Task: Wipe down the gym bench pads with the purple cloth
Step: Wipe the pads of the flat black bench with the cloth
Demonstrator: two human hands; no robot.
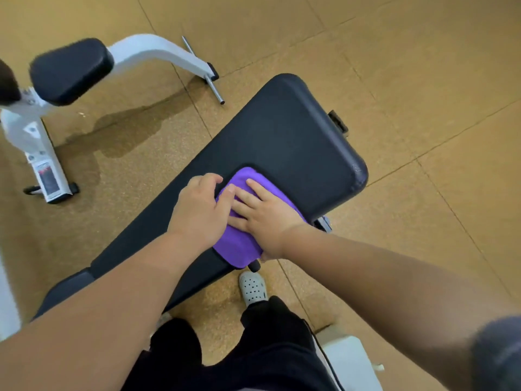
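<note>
A long black bench pad runs diagonally across the view. The folded purple cloth lies on its near edge. My right hand presses flat on the cloth with its fingers spread. My left hand sits on the cloth's left part, its fingers curled over that edge and its thumb lying across the cloth beside my right fingers. A second, shorter pad section continues at the lower left, partly hidden by my left forearm.
Another machine with a white frame and a small black pad stands at the upper left, a steel bar beside it. A dark wet patch marks the cork-coloured floor. My shoe is under the bench edge. A white box sits bottom right.
</note>
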